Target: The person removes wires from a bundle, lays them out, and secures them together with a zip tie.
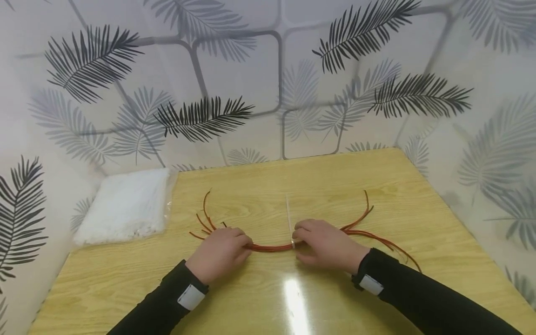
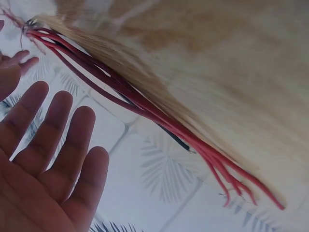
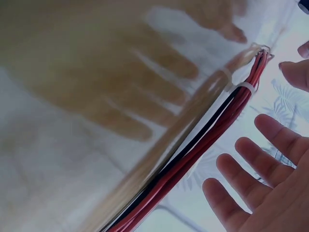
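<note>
A bundle of red wires [image 1: 272, 248] with a black one among them lies across the table in front of me. A white cable tie [image 1: 289, 216] circles it near the middle, its long tail pointing away toward the wall. My left hand [image 1: 222, 253] is over the left part of the bundle; the left wrist view shows its fingers [image 2: 79, 130] relaxed and apart from the wires. Just right of the tie is my right hand [image 1: 324, 244], thumb and forefinger spread. In the right wrist view its fingers [image 3: 229, 169] extend beside the bundle, with the tie's loop [image 3: 247, 88] around the wires.
A clear plastic bag [image 1: 125, 207] full of white strips lies at the table's back left. The wooden table [image 1: 347, 298] is glossy and meets a leaf-patterned wall [image 1: 259, 83] at the back. Loose wire ends [image 1: 368, 207] fan out on both sides.
</note>
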Available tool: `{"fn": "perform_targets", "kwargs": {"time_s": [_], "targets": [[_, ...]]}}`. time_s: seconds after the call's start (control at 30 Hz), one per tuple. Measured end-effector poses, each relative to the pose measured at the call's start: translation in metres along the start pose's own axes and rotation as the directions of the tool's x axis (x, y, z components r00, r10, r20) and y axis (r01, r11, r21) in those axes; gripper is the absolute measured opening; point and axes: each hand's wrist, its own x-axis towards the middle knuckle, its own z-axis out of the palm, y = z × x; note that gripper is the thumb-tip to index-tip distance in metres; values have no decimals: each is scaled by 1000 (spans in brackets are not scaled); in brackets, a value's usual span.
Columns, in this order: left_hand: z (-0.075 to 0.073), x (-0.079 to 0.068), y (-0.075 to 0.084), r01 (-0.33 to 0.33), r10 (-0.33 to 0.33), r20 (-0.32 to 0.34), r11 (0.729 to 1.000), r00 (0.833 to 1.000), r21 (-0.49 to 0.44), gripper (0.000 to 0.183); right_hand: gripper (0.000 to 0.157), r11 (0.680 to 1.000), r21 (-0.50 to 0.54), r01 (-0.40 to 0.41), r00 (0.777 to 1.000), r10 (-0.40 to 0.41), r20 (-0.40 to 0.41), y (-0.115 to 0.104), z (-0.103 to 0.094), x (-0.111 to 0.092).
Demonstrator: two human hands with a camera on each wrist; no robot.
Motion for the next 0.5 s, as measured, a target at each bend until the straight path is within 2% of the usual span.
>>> {"fn": "perform_targets", "kwargs": {"time_s": [0.27,0.4,0.5], "targets": [[-3,-20,-2,150,-151,-2,988,989,-41,28,40,990,-15,-141,988,140,-59,17,-5,-34],[-4,-29,-2,205,-206,-12,976,978,-72,35,44,981,-39,-192,979,188,-79,24,-7,-52],[-4,-34,-2,233,-235,-31,971,971,-61,41,46,973,-55,-224,972,218,-91,30,-9,-61]]}}
